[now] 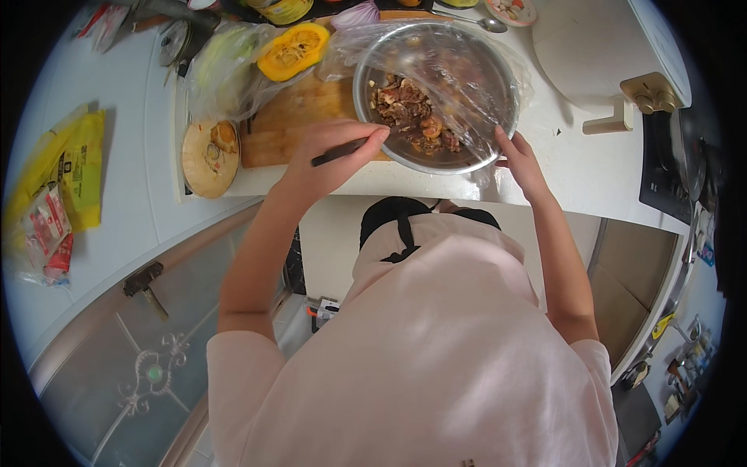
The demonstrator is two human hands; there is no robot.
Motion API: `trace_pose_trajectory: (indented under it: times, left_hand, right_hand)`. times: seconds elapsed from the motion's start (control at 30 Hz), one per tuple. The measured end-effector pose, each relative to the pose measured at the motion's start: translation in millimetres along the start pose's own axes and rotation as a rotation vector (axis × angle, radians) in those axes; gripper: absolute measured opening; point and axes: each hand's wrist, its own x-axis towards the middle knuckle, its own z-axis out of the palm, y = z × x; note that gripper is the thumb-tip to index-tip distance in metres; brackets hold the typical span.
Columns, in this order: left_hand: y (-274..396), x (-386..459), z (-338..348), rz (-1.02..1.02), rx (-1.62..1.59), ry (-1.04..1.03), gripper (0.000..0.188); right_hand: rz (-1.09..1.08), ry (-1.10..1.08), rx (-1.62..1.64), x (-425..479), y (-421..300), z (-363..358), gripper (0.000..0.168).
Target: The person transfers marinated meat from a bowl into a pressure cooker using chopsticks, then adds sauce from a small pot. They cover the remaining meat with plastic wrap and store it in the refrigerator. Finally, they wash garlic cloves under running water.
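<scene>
A wide stainless steel bowl (pixel 365 119) sits at the counter's front edge, partly over a wooden cutting board (pixel 303 114). Brown, seasoned meat pieces (pixel 402 99) lie inside it. Clear plastic film (pixel 461 76) covers the far and right portions of the bowl; the near left side is uncovered. My left hand (pixel 335 154) grips a slim, dark-handled utensil (pixel 341 152) whose far end reaches into the meat, its tip hard to make out. On the right, my right hand (pixel 522 160) holds the bowl's rim and the film's edge, thumb on top.
A halved pumpkin (pixel 295 51), a bagged pale green vegetable (pixel 224 67) and a plate with a food piece (pixel 204 169) lie left. Behind are a purple onion (pixel 355 14) and a spoon (pixel 487 24). A white appliance (pixel 589 52) and a cooktop (pixel 662 169) stand right.
</scene>
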Motion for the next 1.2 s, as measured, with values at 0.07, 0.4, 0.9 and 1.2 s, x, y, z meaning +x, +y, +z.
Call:
trace_pose_trajectory:
  times: [0.07, 0.4, 0.9, 1.2]
  left_hand:
    - [-1.0, -0.9, 0.5, -0.022, -0.036, -0.007, 0.010]
    - [-8.6, -5.4, -17.4, 0.081, -0.028, 0.158, 0.010]
    - [16.4, -9.1, -30.5, 0.101, 0.076, 0.058, 0.005]
    - [-29.7, 16.5, 66.7, 0.512, 0.257, -0.015, 0.022]
  right_hand:
    - [0.007, -0.012, -0.015, -0.3, -1.5, -2.0, 0.056]
    - [0.010, 0.010, -0.014, -2.3, -2.9, -7.0, 0.055]
    - [-0.396, 0.402, -0.006, -25.8, -6.3, 5.6, 0.020]
    - [-0.175, 0.355, 0.102, -18.2, 3.3, 12.0, 0.041]
